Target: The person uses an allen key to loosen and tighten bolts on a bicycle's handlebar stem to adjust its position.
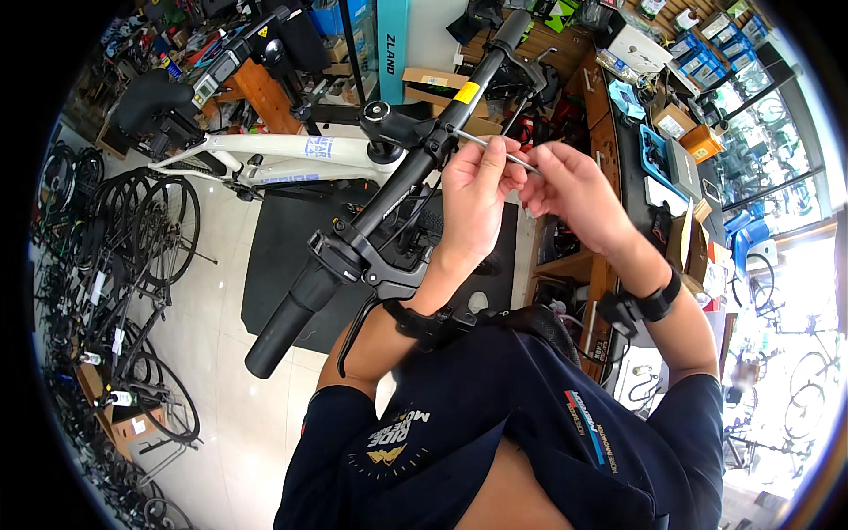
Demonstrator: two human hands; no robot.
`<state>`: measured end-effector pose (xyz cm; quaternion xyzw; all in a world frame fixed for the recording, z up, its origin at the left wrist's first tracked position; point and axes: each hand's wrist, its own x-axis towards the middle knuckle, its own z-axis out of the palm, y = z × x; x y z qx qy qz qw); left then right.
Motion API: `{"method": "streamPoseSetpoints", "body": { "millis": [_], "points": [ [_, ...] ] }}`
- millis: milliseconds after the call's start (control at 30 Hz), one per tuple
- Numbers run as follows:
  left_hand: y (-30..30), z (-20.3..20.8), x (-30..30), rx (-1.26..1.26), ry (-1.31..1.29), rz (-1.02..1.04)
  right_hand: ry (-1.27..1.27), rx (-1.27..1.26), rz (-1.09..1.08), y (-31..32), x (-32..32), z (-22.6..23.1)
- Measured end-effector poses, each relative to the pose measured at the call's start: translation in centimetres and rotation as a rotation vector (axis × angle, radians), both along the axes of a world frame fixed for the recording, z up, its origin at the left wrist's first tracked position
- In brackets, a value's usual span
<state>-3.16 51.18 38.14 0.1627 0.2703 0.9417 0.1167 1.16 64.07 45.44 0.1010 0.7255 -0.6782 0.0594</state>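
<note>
A slim metal hex key runs from the front of the black bicycle stem toward the right, its tip at the clamp around the handlebar. My left hand pinches the key's middle between thumb and fingers. At its outer end my right hand grips it with thumb and forefinger. Just left of my left wrist is a black brake lever, below the handlebar grip. The bolt head under the key's tip is too small to make out.
The white bicycle frame reaches left to a black saddle, above a dark mat. Several bicycles line the left side. A cluttered workbench with wooden drawers stands at right; cardboard boxes lie beyond the handlebar.
</note>
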Motion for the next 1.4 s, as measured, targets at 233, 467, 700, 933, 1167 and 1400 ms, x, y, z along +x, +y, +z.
{"method": "streamPoseSetpoints", "body": {
  "millis": [233, 467, 700, 933, 1167, 1400],
  "points": [
    [0.3, 0.1, -0.3, -0.023, -0.011, -0.011, -0.031, -0.150, 0.127, 0.8, 0.6, 0.9],
    [-0.5, 0.5, 0.1, -0.047, 0.061, -0.031, 0.706, 0.982, 0.115, -0.8, 3.0, 0.8],
    [-0.4, 0.3, -0.2, -0.041, 0.019, -0.083, 0.851, 1.128, 0.133, 0.2, 2.7, 0.1],
    [-0.6, 0.2, -0.2, -0.016, 0.012, -0.073, 1.019, 1.238, 0.153, -0.2, 2.3, 0.4],
    [-1.0, 0.5, -0.1, 0.064, -0.006, -0.138, 0.151, 0.206, -0.045, -0.7, 1.3, 1.2],
    [-0.4, -0.4, -0.1, -0.038, -0.022, -0.064, 0.647, 0.930, 0.183, 0.5, 1.8, 0.8]
  ]
}}
